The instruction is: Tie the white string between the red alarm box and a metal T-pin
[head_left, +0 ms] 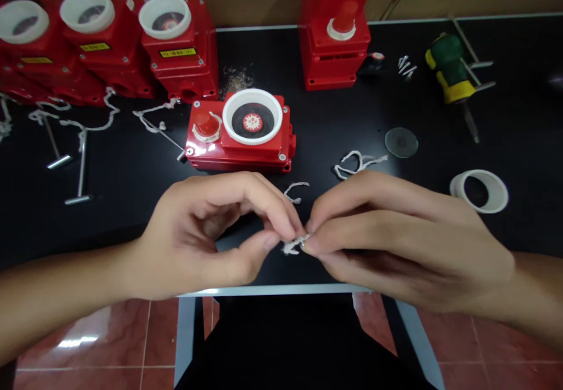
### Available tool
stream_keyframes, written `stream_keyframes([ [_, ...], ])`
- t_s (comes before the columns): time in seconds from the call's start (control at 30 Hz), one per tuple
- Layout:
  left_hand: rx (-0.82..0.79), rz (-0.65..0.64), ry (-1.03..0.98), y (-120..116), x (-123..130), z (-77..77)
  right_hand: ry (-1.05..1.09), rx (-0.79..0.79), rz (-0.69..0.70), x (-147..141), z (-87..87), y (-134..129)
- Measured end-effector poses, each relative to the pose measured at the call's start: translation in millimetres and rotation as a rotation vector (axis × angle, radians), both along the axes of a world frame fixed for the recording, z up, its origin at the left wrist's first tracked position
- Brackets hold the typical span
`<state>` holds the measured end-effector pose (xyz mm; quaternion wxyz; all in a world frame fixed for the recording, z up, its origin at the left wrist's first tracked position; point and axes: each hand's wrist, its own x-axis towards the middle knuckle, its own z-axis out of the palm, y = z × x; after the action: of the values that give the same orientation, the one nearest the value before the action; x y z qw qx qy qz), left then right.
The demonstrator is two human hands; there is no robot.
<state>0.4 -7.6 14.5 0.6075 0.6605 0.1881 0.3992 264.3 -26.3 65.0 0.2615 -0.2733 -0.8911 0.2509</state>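
Observation:
Thumb and fingers of my left hand (220, 231) pinch a short white string (291, 245) near the table's front edge. My right hand (409, 243) grips the same string from the other side, and a small shiny bit shows by its fingertips; what else it holds is hidden. Just behind the hands lies a red box (240, 158) with a white ring around a black disc and a red knob at its left. A loose piece of string (297, 192) sits between this box and my hands, and a longer string (358, 163) lies behind my right hand.
Several red boxes (176, 56) stand at the back left, with strings and metal T-bars (81, 167). Another red box (336, 44) stands at back centre. To the right are screws (405, 67), a green-yellow screwdriver (453, 70), a glass disc (401, 142) and a white ring (495, 193).

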Motion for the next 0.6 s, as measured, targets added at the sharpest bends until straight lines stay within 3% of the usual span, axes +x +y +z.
stream_keyframes([
  [0.13,-0.078,-0.076,0.073,3.5,-1.6,3.4,-0.008,0.021,0.011,1.2,-0.9,-1.0],
  [0.4,-0.142,-0.079,0.055,2.2,3.0,-3.0,-0.043,-0.001,0.01,0.3,-0.4,-1.0],
  [0.6,-0.16,-0.08,0.091,2.9,5.0,-3.1,-0.032,-0.212,-0.108,-3.5,0.3,-1.3],
])
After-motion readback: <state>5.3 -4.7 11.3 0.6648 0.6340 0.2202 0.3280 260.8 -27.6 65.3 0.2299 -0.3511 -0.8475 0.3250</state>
